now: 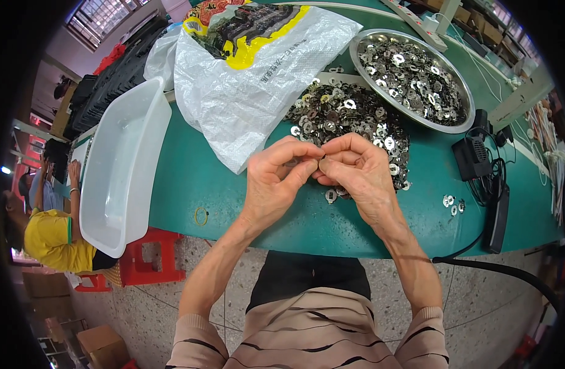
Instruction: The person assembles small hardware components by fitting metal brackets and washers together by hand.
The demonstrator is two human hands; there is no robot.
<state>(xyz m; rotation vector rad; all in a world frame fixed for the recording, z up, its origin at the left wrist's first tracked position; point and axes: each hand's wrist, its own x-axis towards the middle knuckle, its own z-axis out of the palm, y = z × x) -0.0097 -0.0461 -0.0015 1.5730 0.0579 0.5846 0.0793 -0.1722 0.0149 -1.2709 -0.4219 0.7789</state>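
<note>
1. Head view: left hand (276, 181) and right hand (356, 169) meet fingertip to fingertip, pinched closed on a small metal washer (316, 162); detail hidden.
2. Held above green table (196, 178), beside washer pile (347, 117).
3. Steel bowl (359, 58) of washers behind; white tub (119, 166) left.

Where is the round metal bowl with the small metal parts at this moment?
In the head view, the round metal bowl stands on the green table at the far right, beyond the loose pile of metal washers and right of the white woven bag.
</note>
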